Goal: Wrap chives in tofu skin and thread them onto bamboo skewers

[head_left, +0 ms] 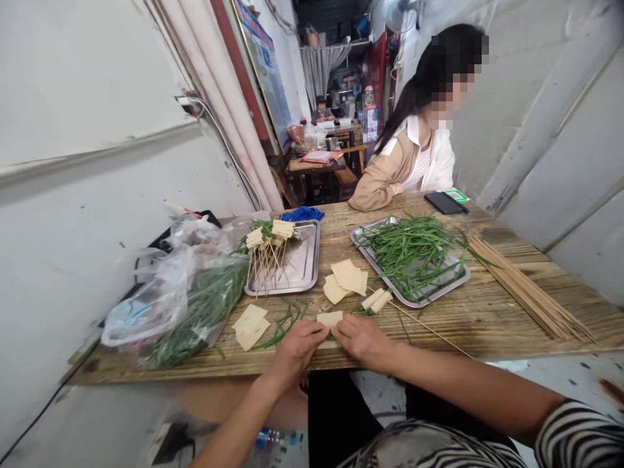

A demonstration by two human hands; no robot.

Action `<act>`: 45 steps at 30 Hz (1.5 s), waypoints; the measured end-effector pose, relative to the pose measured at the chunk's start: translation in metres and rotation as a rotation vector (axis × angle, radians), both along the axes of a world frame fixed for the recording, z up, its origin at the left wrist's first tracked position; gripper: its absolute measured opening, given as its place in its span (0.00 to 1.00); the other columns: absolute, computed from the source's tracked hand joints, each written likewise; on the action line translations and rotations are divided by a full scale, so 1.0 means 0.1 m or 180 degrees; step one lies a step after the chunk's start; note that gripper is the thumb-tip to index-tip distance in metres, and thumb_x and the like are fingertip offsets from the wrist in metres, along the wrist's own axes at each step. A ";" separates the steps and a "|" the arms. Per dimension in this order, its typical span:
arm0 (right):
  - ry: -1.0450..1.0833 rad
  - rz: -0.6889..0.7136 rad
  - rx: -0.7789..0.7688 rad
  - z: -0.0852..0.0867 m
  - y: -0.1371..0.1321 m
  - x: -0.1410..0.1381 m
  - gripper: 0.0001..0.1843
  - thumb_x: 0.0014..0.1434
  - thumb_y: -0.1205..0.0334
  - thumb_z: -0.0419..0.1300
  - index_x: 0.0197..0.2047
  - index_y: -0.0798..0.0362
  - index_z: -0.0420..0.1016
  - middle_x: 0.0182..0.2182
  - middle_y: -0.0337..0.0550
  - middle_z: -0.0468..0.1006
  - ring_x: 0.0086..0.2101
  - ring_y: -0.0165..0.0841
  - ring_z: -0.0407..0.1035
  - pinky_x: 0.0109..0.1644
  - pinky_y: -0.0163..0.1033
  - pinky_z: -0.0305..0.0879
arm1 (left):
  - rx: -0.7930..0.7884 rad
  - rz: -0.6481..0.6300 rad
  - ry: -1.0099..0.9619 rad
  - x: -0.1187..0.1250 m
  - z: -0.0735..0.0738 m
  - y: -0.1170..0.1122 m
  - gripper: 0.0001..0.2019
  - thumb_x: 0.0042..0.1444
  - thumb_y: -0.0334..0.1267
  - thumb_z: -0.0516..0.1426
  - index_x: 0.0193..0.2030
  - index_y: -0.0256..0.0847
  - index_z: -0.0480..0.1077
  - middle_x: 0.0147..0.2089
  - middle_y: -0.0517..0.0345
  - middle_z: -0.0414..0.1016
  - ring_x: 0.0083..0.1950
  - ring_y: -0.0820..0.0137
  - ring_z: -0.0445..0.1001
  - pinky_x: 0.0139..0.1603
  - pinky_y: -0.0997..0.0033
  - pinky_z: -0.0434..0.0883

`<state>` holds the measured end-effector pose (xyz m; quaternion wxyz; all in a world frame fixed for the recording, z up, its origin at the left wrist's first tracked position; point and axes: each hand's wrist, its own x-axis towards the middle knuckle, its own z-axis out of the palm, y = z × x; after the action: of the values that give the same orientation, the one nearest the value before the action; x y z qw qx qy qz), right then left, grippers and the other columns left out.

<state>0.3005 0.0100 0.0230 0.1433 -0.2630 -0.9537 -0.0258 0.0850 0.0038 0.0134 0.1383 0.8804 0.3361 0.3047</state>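
Pinching one tofu-skin sheet [330,318] between left hand [296,346] and right hand [363,338], fingertips closed on its near edge, just in front of the chive tray [419,301]. Probably best rolled tight and even, thumbs level, clear of the loose skewer [429,329] before that tray.

White walls [73,84] flank a wooden table [487,318]; a cluttered desk [316,166] stands behind.

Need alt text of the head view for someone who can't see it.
The left hand and right hand press fingertips on a pale sheet on the wooden table. Beyond: tray of green stalks, bamboo skewers, tray of finished skewers.
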 end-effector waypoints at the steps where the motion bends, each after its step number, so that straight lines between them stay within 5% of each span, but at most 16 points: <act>1: -0.0062 -0.0006 -0.0007 -0.01 -0.01 -0.01 0.10 0.63 0.71 0.48 0.45 0.63 0.68 0.32 0.49 0.68 0.35 0.37 0.61 0.33 0.39 0.59 | 0.0082 0.0000 0.0082 -0.02 -0.01 0.01 0.17 0.61 0.30 0.49 0.53 0.48 0.70 0.45 0.52 0.76 0.45 0.69 0.70 0.48 0.65 0.66; 6: -0.0302 -0.0027 -0.0124 0.00 -0.04 -0.05 0.09 0.63 0.71 0.49 0.42 0.62 0.68 0.34 0.48 0.67 0.38 0.37 0.61 0.38 0.41 0.60 | 0.0177 -0.0237 0.0220 -0.04 0.06 0.06 0.17 0.61 0.31 0.48 0.54 0.45 0.69 0.46 0.49 0.74 0.46 0.68 0.67 0.48 0.64 0.65; 13: -0.0260 -0.0269 -0.0116 -0.02 -0.09 -0.16 0.06 0.60 0.70 0.52 0.36 0.60 0.70 0.34 0.49 0.67 0.39 0.38 0.60 0.41 0.43 0.60 | -0.0455 -0.0174 0.0259 -0.01 0.16 0.07 0.15 0.62 0.35 0.47 0.50 0.43 0.72 0.41 0.51 0.73 0.42 0.69 0.66 0.46 0.69 0.63; 21: -0.0422 -0.0235 0.0184 -0.04 -0.10 -0.20 0.10 0.60 0.73 0.49 0.38 0.64 0.71 0.32 0.52 0.68 0.36 0.39 0.61 0.37 0.44 0.59 | -0.0104 -0.0317 0.0606 -0.03 0.20 0.08 0.18 0.61 0.31 0.46 0.55 0.44 0.68 0.42 0.51 0.70 0.43 0.68 0.66 0.45 0.68 0.66; 27: -0.0416 -0.0149 0.0250 -0.03 -0.08 -0.14 0.10 0.60 0.73 0.50 0.38 0.64 0.71 0.32 0.51 0.68 0.36 0.38 0.61 0.37 0.43 0.59 | -0.0065 -0.0346 0.0809 -0.08 0.23 0.01 0.24 0.57 0.33 0.51 0.62 0.41 0.60 0.52 0.44 0.66 0.52 0.62 0.64 0.54 0.57 0.66; 32: -0.0351 -0.0176 0.0103 0.00 -0.08 -0.11 0.11 0.59 0.73 0.50 0.43 0.66 0.70 0.34 0.52 0.68 0.37 0.39 0.61 0.39 0.44 0.60 | 0.0100 -0.0287 0.0649 -0.05 0.16 0.04 0.17 0.61 0.33 0.50 0.56 0.42 0.66 0.45 0.49 0.70 0.46 0.67 0.67 0.48 0.64 0.68; 40: 0.0535 -0.0190 -0.0931 0.04 0.05 0.03 0.14 0.64 0.67 0.50 0.30 0.58 0.73 0.30 0.43 0.70 0.32 0.30 0.61 0.35 0.34 0.56 | 0.0232 0.0614 0.0110 0.10 0.03 -0.25 0.11 0.59 0.32 0.53 0.45 0.46 0.74 0.38 0.54 0.77 0.40 0.68 0.71 0.43 0.65 0.63; 45: 0.0802 0.0003 -0.1083 0.00 0.10 0.05 0.14 0.62 0.68 0.52 0.27 0.58 0.73 0.31 0.44 0.72 0.33 0.30 0.63 0.35 0.34 0.56 | -0.0072 0.1290 -0.0194 0.16 -0.01 -0.42 0.08 0.57 0.35 0.56 0.39 0.50 0.77 0.38 0.56 0.80 0.42 0.65 0.72 0.46 0.59 0.62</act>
<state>0.3057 0.0197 0.0234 0.2150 -0.2842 -0.9190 0.1687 0.1007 -0.0379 0.0128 0.0941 0.7835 0.5054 0.3490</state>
